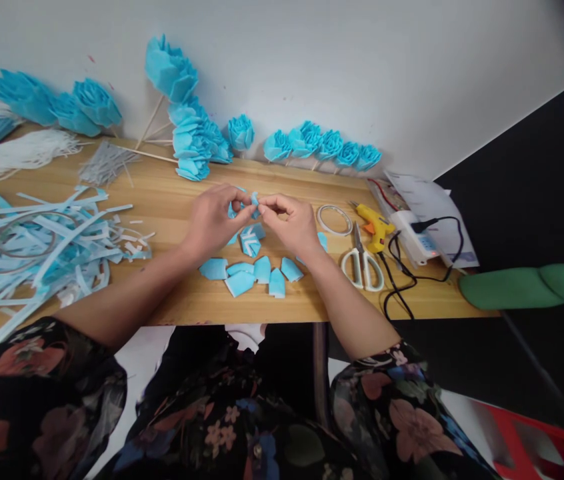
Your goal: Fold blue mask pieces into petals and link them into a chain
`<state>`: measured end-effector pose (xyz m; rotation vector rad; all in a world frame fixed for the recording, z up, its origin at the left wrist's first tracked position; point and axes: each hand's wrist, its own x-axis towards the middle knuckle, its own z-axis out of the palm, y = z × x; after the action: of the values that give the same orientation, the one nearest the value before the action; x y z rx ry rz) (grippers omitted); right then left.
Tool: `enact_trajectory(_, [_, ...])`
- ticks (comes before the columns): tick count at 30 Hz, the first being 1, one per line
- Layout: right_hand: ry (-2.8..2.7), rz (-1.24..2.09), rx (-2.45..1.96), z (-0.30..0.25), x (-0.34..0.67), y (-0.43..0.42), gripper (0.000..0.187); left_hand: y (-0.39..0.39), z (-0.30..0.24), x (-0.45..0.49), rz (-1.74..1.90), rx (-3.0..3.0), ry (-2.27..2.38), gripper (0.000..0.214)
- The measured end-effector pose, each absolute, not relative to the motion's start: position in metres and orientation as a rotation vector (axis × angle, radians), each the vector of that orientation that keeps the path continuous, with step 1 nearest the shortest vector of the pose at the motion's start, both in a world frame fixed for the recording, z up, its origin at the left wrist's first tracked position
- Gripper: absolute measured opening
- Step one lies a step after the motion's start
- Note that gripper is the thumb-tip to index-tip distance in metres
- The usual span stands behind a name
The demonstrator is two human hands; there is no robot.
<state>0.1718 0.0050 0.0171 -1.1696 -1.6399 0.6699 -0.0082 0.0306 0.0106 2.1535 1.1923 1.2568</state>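
Note:
Between the fingertips of both hands is a small blue petal piece (pixel 255 198). My left hand (pixel 222 217) pinches it from the left, thumb and forefinger closed. From the other side my right hand (pixel 286 217) pinches its edge; the fingers partly cover it. Just below lies a stack of blue pieces (pixel 251 241) with white strips on top. Several loose blue petal pieces (pixel 262 270) are spread on the wooden table (pixel 172 307) nearer my body. More blue bits show behind my left fingers, mostly hidden.
Finished blue flowers (pixel 331 143) on sticks lean along the wall. Scissors (pixel 361 263), a tape roll (pixel 335 220), a yellow glue gun (pixel 373 225) and a power strip (pixel 415 237) with black cable are at right. Cut strips (pixel 37 247) pile up at left, beside wire stems (pixel 107 163).

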Motion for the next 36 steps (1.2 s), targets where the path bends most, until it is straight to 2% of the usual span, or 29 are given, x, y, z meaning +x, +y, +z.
enact_trajectory(36, [-1.693,0.616,-1.141,0.0135,0.1728,0.008,0.019,0.0231,0.0181,-0.0071,1.17,2.131,1.175,0.014])
